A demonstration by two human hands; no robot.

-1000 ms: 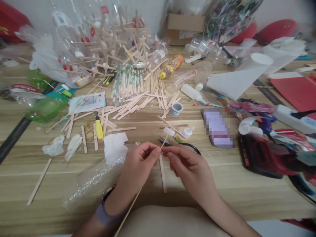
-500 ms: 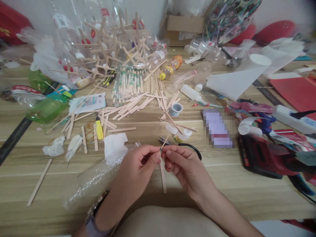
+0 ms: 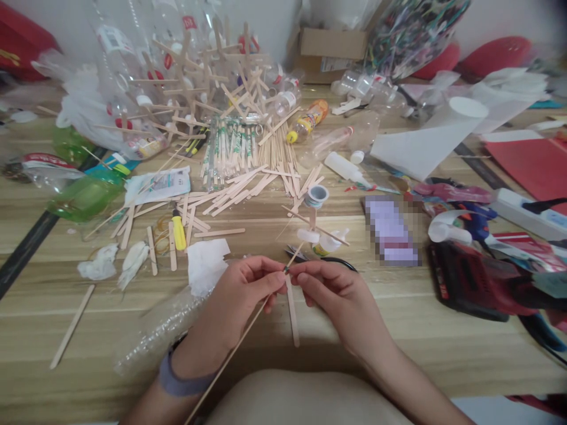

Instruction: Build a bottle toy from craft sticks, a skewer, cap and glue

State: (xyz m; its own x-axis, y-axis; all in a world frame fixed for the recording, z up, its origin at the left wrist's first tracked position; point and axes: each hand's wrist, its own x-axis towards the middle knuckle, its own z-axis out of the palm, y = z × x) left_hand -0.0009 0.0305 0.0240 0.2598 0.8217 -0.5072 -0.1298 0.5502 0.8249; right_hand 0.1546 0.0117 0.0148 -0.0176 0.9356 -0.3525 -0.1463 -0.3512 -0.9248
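Note:
My left hand (image 3: pixel 250 298) is closed, pinching a thin bamboo skewer (image 3: pixel 239 343) near its upper end. The skewer slants from the bottom edge, under my left wrist, up past my fingertips. A small dark green band (image 3: pixel 286 270), too small to make out well, sits round it just below the tip. My right hand (image 3: pixel 334 295) closes thumb and forefinger at this band. Beneath my hands lies a flat wooden craft stick (image 3: pixel 292 316). Just beyond are scissors (image 3: pixel 341 263), partly hidden, and a small white bottle (image 3: pixel 330 242) with a crossed stick piece (image 3: pixel 312 219).
Loose craft sticks (image 3: pixel 239 189) and a bundle of skewers (image 3: pixel 277 147) lie ahead, before a pile of plastic bottles. A clear bottle (image 3: pixel 163 330) lies by my left forearm. At right are a red cordless drill (image 3: pixel 478 283) and a blurred-out flat rectangle (image 3: pixel 392 230).
My left wrist has turned, and the skewer's long lower part now shows below that hand. The crossed stick piece near the white bottle has shifted. My right hand has barely moved.

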